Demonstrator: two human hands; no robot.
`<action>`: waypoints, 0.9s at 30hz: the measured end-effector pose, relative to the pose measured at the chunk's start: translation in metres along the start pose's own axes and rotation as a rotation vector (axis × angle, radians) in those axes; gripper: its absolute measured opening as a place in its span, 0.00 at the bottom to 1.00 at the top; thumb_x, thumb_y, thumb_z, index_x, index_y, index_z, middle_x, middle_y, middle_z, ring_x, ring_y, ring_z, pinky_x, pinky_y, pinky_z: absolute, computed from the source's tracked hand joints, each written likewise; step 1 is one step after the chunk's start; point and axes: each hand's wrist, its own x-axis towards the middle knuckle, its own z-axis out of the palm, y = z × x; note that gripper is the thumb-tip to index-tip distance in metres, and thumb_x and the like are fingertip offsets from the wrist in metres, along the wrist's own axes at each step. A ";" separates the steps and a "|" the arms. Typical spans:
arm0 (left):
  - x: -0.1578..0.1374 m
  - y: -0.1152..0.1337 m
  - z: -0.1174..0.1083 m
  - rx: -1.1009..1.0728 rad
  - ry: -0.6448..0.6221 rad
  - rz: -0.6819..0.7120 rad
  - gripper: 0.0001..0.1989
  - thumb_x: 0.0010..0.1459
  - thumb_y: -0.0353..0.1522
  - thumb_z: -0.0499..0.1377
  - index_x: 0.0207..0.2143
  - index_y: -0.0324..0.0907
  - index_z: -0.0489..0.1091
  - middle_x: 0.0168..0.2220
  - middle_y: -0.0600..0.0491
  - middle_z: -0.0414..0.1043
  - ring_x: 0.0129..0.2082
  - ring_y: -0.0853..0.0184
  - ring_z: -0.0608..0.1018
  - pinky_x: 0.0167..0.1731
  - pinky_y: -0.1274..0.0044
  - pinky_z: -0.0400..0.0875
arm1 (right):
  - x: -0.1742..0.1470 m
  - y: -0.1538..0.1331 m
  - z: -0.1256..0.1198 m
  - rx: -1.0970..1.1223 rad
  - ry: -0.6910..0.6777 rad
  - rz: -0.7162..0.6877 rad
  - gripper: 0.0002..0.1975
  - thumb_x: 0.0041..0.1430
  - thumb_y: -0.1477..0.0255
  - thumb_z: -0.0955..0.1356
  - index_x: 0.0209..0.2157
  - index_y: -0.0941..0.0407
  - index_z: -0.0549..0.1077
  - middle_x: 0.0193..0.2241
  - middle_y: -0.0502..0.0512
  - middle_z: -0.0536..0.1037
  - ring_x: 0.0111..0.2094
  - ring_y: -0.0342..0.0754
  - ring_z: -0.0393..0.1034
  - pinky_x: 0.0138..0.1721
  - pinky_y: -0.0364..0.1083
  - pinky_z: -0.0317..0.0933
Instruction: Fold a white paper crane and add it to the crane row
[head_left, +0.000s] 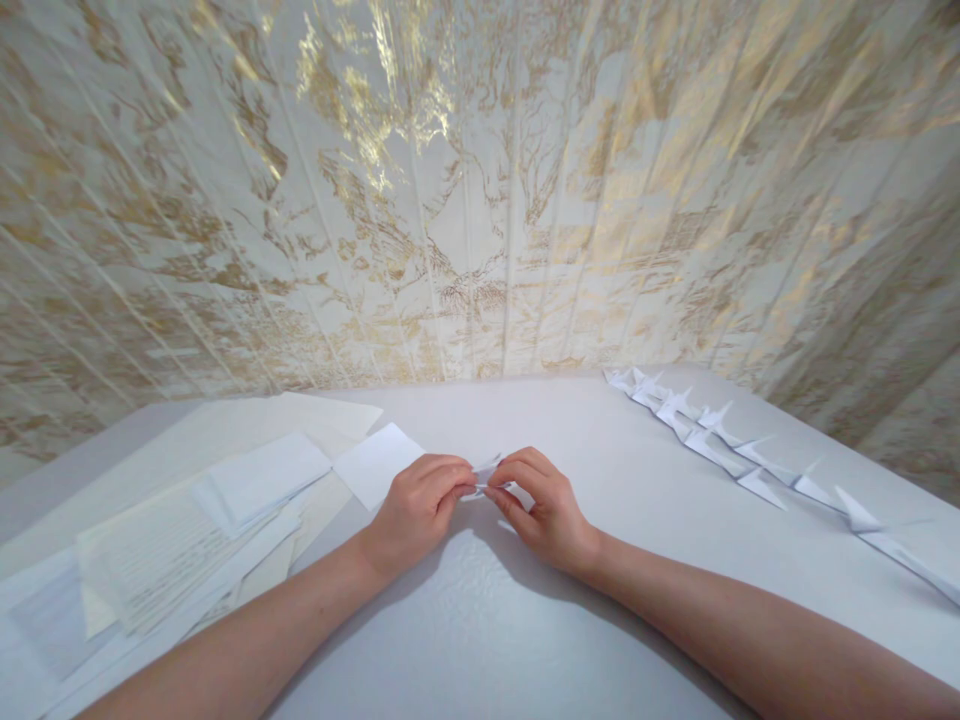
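Observation:
Between my two hands is a small folded piece of white paper [487,475], held just above the white table [480,630]. My left hand [420,500] pinches its left end between thumb and fingers. At the other end, my right hand [546,508] has thumb and fingertips closed on the same paper. My fingers cover much of it, so its full folded shape cannot be made out. A blank white paper square [379,466] lies flat just behind and left of my left hand.
Loose papers, some printed [161,555], and a stack of white sheets [266,480] spread over the left side. Two rows of folded white paper cranes [705,448] run along the right. A gold-patterned curtain [465,200] hangs behind the table.

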 end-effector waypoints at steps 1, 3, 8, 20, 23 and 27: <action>0.000 0.000 0.000 0.002 0.006 0.011 0.07 0.54 0.22 0.53 0.29 0.40 0.69 0.29 0.51 0.75 0.31 0.70 0.76 0.33 0.79 0.72 | 0.000 0.000 0.000 0.006 0.002 0.005 0.04 0.55 0.76 0.65 0.28 0.56 0.69 0.26 0.54 0.72 0.32 0.47 0.65 0.33 0.44 0.61; 0.000 -0.001 0.000 0.003 0.014 0.027 0.07 0.55 0.23 0.53 0.28 0.40 0.68 0.28 0.52 0.75 0.30 0.70 0.76 0.32 0.79 0.72 | 0.000 0.000 0.000 0.021 0.005 0.019 0.04 0.55 0.76 0.65 0.26 0.56 0.69 0.25 0.53 0.72 0.32 0.47 0.65 0.34 0.45 0.61; 0.000 -0.002 0.000 0.007 -0.001 0.029 0.05 0.55 0.24 0.54 0.29 0.41 0.67 0.27 0.53 0.75 0.29 0.70 0.76 0.31 0.79 0.72 | 0.000 0.000 0.001 0.057 0.028 0.071 0.06 0.54 0.76 0.66 0.25 0.56 0.68 0.25 0.53 0.71 0.32 0.47 0.66 0.34 0.45 0.61; 0.002 0.002 -0.005 0.064 -0.068 0.077 0.09 0.55 0.21 0.49 0.27 0.40 0.65 0.27 0.52 0.73 0.29 0.69 0.73 0.30 0.78 0.70 | -0.002 0.000 0.002 -0.001 0.073 0.045 0.07 0.52 0.75 0.67 0.35 0.55 0.68 0.36 0.57 0.68 0.40 0.49 0.64 0.40 0.49 0.62; 0.001 0.001 -0.004 0.060 -0.072 0.074 0.09 0.54 0.21 0.49 0.28 0.40 0.65 0.28 0.52 0.73 0.30 0.69 0.73 0.31 0.78 0.69 | -0.002 0.001 0.003 0.011 0.054 0.061 0.06 0.53 0.75 0.66 0.35 0.55 0.68 0.34 0.56 0.70 0.39 0.49 0.64 0.40 0.49 0.62; -0.002 0.000 -0.002 0.064 -0.067 0.030 0.08 0.55 0.22 0.50 0.29 0.41 0.64 0.26 0.53 0.72 0.28 0.70 0.73 0.30 0.79 0.69 | 0.000 0.000 0.002 0.013 0.034 0.067 0.03 0.54 0.74 0.66 0.33 0.56 0.67 0.29 0.55 0.71 0.33 0.48 0.65 0.35 0.47 0.62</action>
